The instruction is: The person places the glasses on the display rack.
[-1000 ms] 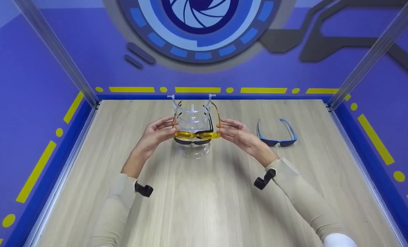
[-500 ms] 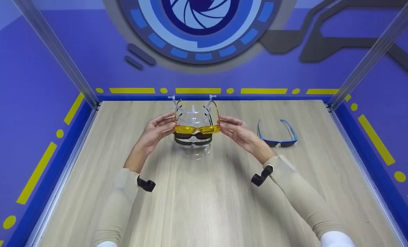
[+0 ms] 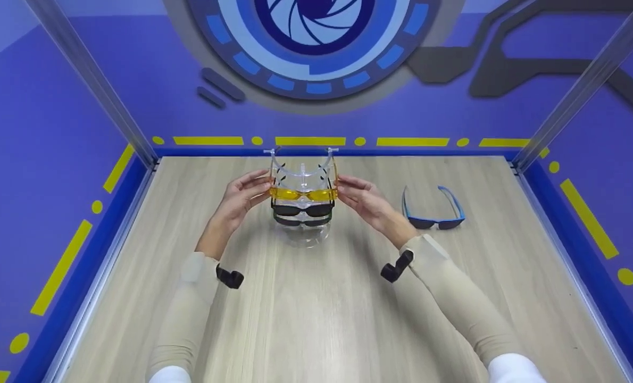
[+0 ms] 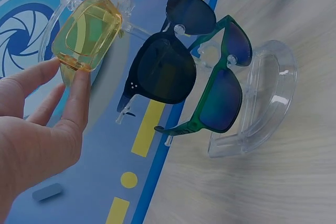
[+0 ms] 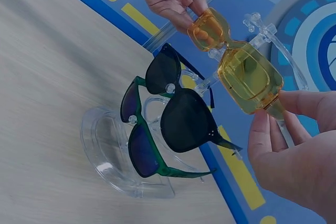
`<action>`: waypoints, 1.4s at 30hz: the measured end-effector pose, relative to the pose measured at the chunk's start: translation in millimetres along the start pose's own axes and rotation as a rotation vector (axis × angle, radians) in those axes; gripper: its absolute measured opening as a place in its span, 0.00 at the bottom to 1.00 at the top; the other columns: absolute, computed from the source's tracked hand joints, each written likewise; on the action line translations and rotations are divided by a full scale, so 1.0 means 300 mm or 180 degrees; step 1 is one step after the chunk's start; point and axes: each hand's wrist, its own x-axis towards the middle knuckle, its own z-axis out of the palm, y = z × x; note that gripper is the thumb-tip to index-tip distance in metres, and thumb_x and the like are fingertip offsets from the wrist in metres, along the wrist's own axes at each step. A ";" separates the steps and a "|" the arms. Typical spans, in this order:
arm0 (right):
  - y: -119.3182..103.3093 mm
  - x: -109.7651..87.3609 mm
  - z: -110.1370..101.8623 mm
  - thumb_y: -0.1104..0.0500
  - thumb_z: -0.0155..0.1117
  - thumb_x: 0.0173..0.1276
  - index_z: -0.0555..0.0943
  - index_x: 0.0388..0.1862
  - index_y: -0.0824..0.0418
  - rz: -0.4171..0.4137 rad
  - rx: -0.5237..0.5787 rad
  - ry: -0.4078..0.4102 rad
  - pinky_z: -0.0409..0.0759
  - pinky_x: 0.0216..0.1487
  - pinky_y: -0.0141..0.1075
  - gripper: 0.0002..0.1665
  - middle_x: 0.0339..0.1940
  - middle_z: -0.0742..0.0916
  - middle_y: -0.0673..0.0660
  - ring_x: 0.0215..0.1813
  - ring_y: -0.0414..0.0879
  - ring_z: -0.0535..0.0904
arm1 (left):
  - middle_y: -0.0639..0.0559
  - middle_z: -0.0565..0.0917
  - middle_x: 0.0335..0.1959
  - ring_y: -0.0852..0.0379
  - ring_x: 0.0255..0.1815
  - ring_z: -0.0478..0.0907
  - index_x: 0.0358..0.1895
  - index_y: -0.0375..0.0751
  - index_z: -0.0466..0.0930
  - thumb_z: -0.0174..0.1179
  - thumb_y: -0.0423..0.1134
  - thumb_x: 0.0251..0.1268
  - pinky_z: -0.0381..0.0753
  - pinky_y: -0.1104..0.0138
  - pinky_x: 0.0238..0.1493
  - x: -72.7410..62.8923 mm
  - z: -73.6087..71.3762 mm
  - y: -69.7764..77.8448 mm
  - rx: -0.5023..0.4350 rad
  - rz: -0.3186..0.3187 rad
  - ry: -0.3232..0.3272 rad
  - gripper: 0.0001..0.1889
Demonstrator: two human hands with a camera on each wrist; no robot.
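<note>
Yellow transparent sunglasses [image 3: 290, 194] are held level at the upper part of a clear display stand [image 3: 307, 243], lenses facing me. My left hand [image 3: 238, 201] pinches their left hinge corner between thumb and fingers. At the other corner, my right hand [image 3: 367, 202] pinches the frame the same way. Whether the yellow pair rests on the stand, I cannot tell. Just below sit black sunglasses [image 4: 163, 72] on the stand. Lower still are green-framed sunglasses with dark lenses [image 4: 223, 106], above the stand's curved clear base [image 5: 105, 166].
Blue-framed sunglasses [image 3: 438, 222] stand with temples unfolded on the wooden table [image 3: 316, 314], right of the stand. A blue printed wall [image 3: 135, 80] rises close behind the stand, with side walls left and right. Clear arms [image 3: 331, 154] stick up at the stand's top.
Both hands have moved the yellow sunglasses up and back against the stand, from in front of the black pair to above it. The black and green pairs now show more fully.
</note>
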 end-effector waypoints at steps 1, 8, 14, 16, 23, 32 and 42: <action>0.003 0.002 0.001 0.72 0.60 0.73 0.77 0.65 0.67 0.0008 0.0001 0.0015 0.81 0.67 0.36 0.22 0.58 0.87 0.59 0.59 0.46 0.83 | 0.51 0.88 0.50 0.58 0.50 0.87 0.69 0.33 0.74 0.63 0.26 0.69 0.86 0.65 0.58 0.002 -0.002 -0.001 0.0004 -0.0013 0.0012 0.25; 0.026 0.014 -0.005 0.73 0.59 0.73 0.80 0.60 0.66 -0.0020 0.0044 -0.0038 0.83 0.59 0.32 0.19 0.51 0.89 0.55 0.54 0.45 0.84 | 0.51 0.88 0.50 0.59 0.49 0.87 0.69 0.33 0.74 0.63 0.27 0.69 0.87 0.66 0.57 0.008 -0.012 -0.011 0.0087 0.0002 0.0007 0.25; 0.034 0.015 -0.013 0.75 0.58 0.72 0.82 0.56 0.63 -0.0051 0.0053 -0.0044 0.83 0.58 0.32 0.17 0.47 0.90 0.53 0.55 0.46 0.84 | 0.48 0.87 0.54 0.59 0.51 0.86 0.69 0.35 0.75 0.64 0.29 0.69 0.86 0.65 0.60 0.010 -0.012 -0.022 0.0149 0.0016 -0.0044 0.25; 0.035 0.015 -0.015 0.75 0.57 0.72 0.81 0.59 0.65 -0.0062 0.0040 -0.0054 0.83 0.59 0.32 0.19 0.46 0.90 0.51 0.55 0.46 0.84 | 0.43 0.85 0.58 0.58 0.51 0.86 0.69 0.35 0.75 0.65 0.29 0.69 0.85 0.63 0.61 0.009 -0.013 -0.025 0.0144 0.0008 -0.0056 0.25; 0.037 0.022 -0.011 0.75 0.57 0.73 0.74 0.67 0.70 -0.0055 -0.0005 -0.0038 0.83 0.59 0.32 0.24 0.45 0.90 0.51 0.53 0.44 0.84 | 0.37 0.82 0.62 0.56 0.53 0.86 0.69 0.34 0.74 0.64 0.29 0.69 0.85 0.64 0.61 0.007 -0.021 -0.024 0.0166 0.0025 -0.0106 0.25; 0.031 0.014 -0.018 0.73 0.59 0.73 0.69 0.73 0.71 -0.0083 -0.0245 -0.0086 0.81 0.65 0.36 0.30 0.53 0.88 0.53 0.54 0.43 0.84 | 0.47 0.86 0.55 0.55 0.56 0.85 0.70 0.35 0.74 0.63 0.29 0.70 0.85 0.65 0.61 0.000 -0.022 -0.024 0.0222 0.0067 -0.0121 0.25; 0.019 -0.011 -0.073 0.69 0.58 0.76 0.64 0.78 0.67 0.0022 -0.0686 -0.0117 0.75 0.75 0.43 0.33 0.72 0.78 0.63 0.64 0.47 0.81 | 0.45 0.83 0.61 0.58 0.54 0.85 0.74 0.37 0.69 0.59 0.33 0.76 0.83 0.60 0.65 -0.037 -0.064 -0.016 0.0441 0.0064 -0.0185 0.26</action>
